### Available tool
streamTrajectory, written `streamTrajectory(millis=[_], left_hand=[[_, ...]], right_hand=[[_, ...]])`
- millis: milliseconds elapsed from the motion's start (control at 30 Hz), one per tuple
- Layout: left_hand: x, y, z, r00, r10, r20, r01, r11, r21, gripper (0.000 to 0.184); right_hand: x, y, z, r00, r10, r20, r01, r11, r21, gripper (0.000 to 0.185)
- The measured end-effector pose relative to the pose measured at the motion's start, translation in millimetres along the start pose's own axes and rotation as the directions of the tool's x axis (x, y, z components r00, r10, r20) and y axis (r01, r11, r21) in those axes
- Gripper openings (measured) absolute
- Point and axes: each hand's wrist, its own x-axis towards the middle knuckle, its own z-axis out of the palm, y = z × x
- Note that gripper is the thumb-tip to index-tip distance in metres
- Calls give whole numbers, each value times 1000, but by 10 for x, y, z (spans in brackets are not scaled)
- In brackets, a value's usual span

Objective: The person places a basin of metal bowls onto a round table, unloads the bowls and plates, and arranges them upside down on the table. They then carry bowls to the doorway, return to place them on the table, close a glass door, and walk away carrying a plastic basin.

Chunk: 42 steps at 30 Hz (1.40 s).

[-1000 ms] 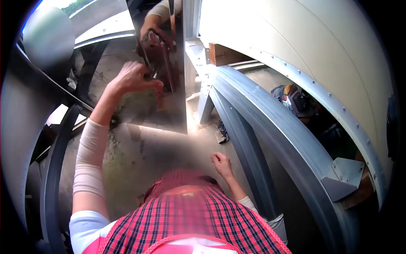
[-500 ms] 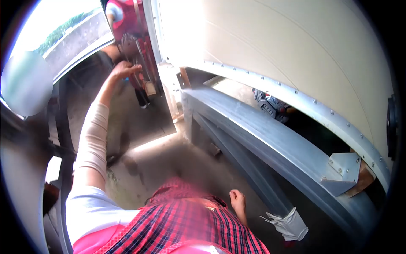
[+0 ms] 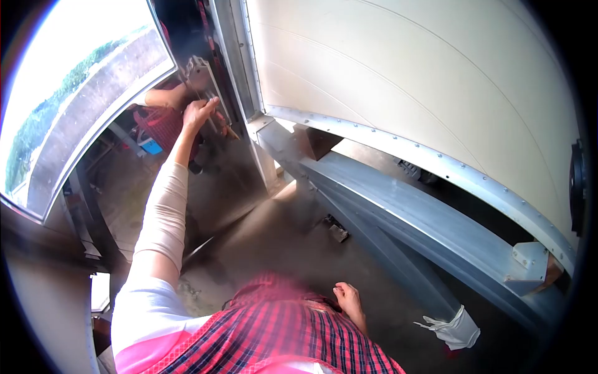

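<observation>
My left hand [image 3: 199,113] is at the end of my outstretched arm, fingers curled round a metal door handle [image 3: 202,73] and thumb extended. The handle is partly hidden behind the hand. It is on a tall door with a glass window [image 3: 103,118] and a dark, shiny lower part. Behind my left hand are a bare arm [image 3: 165,98] and red checked cloth [image 3: 152,124]; I cannot tell whether these are a reflection or another person. My right hand [image 3: 350,302] hangs beside my checked apron [image 3: 280,330], fingers loosely closed, with nothing visible in them.
A grey steel beam [image 3: 405,193] with a sloping brace runs along the right, under a large cream panel [image 3: 398,68] with a riveted edge. White wrapping [image 3: 460,328] covers the brace's foot. A small dark object [image 3: 337,229] lies on the floor near the brace.
The view has turned, so the beam and panel sit differently in it. The red vest near the door's top is mostly out of sight. My left hand stays at the handle.
</observation>
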Motion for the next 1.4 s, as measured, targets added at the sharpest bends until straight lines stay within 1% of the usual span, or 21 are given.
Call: streamTrajectory(millis=[133, 300, 733, 767, 800, 833, 867, 900, 933, 967, 1033, 1067, 1100, 1133, 1167, 1200, 1233, 1267, 1300, 1367, 1400], left_hand=[[146, -100, -7, 1000, -23, -9, 23, 1000, 15, 57], [328, -222, -24, 1000, -4, -6, 4, 1000, 7, 57], [563, -297, -49, 998, -46, -34, 47, 999, 26, 57], [510, -249, -61, 996, -82, -43, 82, 996, 18, 57], [585, -406, -22, 999, -27, -42, 26, 999, -34, 55], [548, -344, -72, 999, -33, -41, 32, 999, -33, 53], [659, -472, -48, 994, -107, -18, 105, 992, -76, 48], [693, -523, -16, 992, -64, 108, 101, 915, -389, 39], [542, -268, -92, 993, -99, 66, 116, 931, -348, 31], [502, -171, 4, 1000, -13, 19, 19, 937, -348, 31], [108, -266, 567, 968, 234, 94, -189, 921, -341, 30], [-221, -460, 959, 910, 341, 235, -260, 913, -314, 30], [-555, -661, 1381, 814, 426, 395, -320, 897, -306, 31], [-880, -867, 1808, 663, 462, 589, -349, 887, -302, 32], [-1196, -1063, 2170, 463, 469, 752, -391, 869, -302, 33], [-1434, -1210, 2493, 251, 454, 855, -441, 840, -317, 34], [-1582, -1179, 2763, 107, 482, 870, -532, 767, -359, 35], [-1755, -886, 2893, 12, 515, 857, -616, 679, -399, 37], [-1859, -498, 2937, -32, 591, 806, -829, 434, -352, 34], [-2109, 275, 3263, -66, 572, 818, -809, 449, -379, 31], [-2326, 627, 3450, -130, 621, 773, -795, 400, -456, 29]], right_hand=[[31, -28, 135, 998, -2, 70, 5, 999, -52, 21], [-1, -82, 203, 1000, -7, 14, 9, 989, -146, 23], [102, -137, 425, 996, 84, -34, -89, 984, -153, 23], [113, -53, 486, 996, 81, -27, -84, 986, -143, 23], [132, -99, 486, 995, 99, -22, -101, 988, -118, 23], [126, -127, 514, 994, 109, 0, -108, 985, -133, 22], [139, -144, 541, 993, 118, 23, -114, 982, -149, 21], [171, -156, 559, 991, 128, 46, -119, 979, -165, 20], [164, -194, 571, 983, 164, 81, -146, 970, -195, 17], [144, 95, 834, 994, 81, 67, -68, 981, -179, 15], [131, -122, 740, 984, 172, 45, -164, 976, -141, 16], [104, -245, 687, 976, 217, 34, -211, 970, -121, 17], [101, 21, 961, 972, 230, -39, -232, 971, -55, 19], [-21, -215, 768, 971, 217, -97, -219, 976, -3, 19], [-37, 38, 1002, 968, 242, -70, -249, 963, -106, 20], [-173, 29, 959, 942, 334, -22, -335, 940, -71, 22], [-308, 6, 860, 913, 409, -1, -408, 911, -54, 23], [-446, -20, 758, 877, 480, 19, -479, 877, -40, 25], [-640, 24, 770, 857, 513, -37, -514, 857, -42, 26], [-1014, 174, 856, 814, 554, -174, -569, 821, -51, 27], [-1195, 263, 915, 788, 560, -255, -590, 805, -57, 27]])
